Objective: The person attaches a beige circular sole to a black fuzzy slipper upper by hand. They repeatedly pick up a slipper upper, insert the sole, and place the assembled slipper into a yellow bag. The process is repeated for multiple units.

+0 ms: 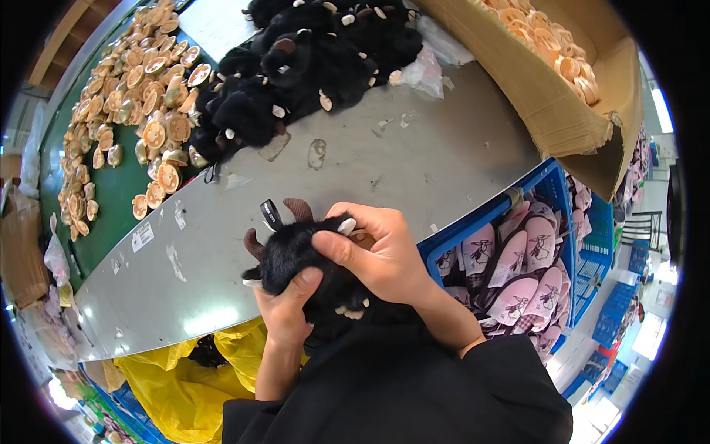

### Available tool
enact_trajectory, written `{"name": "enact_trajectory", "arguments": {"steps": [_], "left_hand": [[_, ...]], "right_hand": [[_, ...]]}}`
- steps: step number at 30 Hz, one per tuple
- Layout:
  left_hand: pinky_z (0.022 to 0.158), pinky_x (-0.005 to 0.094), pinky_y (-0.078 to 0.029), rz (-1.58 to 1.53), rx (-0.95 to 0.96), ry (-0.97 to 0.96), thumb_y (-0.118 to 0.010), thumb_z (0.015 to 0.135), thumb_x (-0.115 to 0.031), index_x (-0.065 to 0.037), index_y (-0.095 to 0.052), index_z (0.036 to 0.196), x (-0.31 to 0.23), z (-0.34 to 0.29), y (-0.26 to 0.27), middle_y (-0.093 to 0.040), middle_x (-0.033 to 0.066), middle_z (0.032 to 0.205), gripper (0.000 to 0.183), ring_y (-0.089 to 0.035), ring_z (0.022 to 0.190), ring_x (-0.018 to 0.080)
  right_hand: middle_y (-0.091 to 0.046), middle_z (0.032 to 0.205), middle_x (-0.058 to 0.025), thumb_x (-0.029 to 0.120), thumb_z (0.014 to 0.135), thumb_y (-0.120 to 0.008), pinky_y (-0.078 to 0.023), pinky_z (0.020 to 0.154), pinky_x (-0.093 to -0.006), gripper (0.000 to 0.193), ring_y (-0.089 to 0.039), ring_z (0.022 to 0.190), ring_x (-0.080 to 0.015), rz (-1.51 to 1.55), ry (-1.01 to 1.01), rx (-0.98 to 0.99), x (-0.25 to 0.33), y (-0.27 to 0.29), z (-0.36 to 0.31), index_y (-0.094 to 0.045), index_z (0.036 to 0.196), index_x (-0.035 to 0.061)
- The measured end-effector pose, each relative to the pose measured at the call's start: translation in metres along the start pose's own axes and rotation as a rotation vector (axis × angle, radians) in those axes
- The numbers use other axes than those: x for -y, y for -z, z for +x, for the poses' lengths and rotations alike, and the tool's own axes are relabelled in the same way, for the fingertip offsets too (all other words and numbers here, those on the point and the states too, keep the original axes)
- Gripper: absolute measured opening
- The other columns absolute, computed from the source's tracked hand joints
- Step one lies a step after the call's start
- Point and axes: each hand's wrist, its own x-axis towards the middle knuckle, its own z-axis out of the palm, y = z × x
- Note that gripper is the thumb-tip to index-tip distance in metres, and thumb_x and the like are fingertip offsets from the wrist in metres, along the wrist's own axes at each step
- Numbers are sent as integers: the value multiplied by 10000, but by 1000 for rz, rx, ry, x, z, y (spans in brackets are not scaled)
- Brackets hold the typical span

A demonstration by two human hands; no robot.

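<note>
A black plush animal toy (288,254) with brown horns, pale ears and a black loop tag is held up in front of me, above the near edge of the metal table. My left hand (285,303) grips its lower left side, the thumb pressed on the fur. My right hand (377,251) pinches it near the ear at the upper right, thumb on top. A tan piece (362,238) shows partly behind the right thumb; the fingers hide most of it. Below, a pale tuft or foot (350,312) hangs from the toy.
More black plush toys (296,66) are heaped on the metal table (429,140). Tan plastic shells (151,111) cover the green surface at left. A cardboard box (547,111) of similar pieces stands at far right, above a blue crate (556,200) of pink slippers. Yellow plastic (170,392) lies below the table edge.
</note>
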Motion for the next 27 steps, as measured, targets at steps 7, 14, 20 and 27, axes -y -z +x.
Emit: {"name": "enact_trajectory", "arguments": {"steps": [7, 14, 20, 27], "left_hand": [[998, 352, -512, -318, 9, 137, -814, 776, -201, 37, -556, 1325, 13, -8, -10, -671, 141, 1200, 651, -662, 1095, 256], [980, 379, -531, -158, 209, 195, -813, 751, -148, 53, -539, 1345, 8, 5, -6, -697, 169, 1133, 684, -684, 1047, 271], [976, 344, -534, 65, 285, 180, -860, 719, -171, 35, -523, 1351, -1, 13, -20, -703, 130, 1125, 745, -689, 997, 228], [852, 261, -491, 203, -167, -27, -750, 917, -116, 52, -679, 1143, 13, 13, -46, -709, 77, 1063, 290, -638, 912, 132]], "right_hand": [[-598, 739, 22, 130, 987, -700, -420, 592, -200, 189, -507, 703, -1, 93, -12, -33, 19, 11, -9, -616, 914, -23], [-612, 724, -33, 84, 982, -683, -450, 555, -218, 162, -580, 667, -29, -77, 106, -73, 13, 23, -10, -614, 906, -41], [-585, 812, -13, 23, 976, -664, -420, 551, -202, 77, -537, 646, -34, -199, 170, -174, 8, 28, -19, -622, 930, -24], [-609, 1169, -134, 64, 998, -614, -558, 805, -272, 408, -634, 912, -141, -61, 294, -426, -1, 32, -26, -407, 1347, 31]]}}
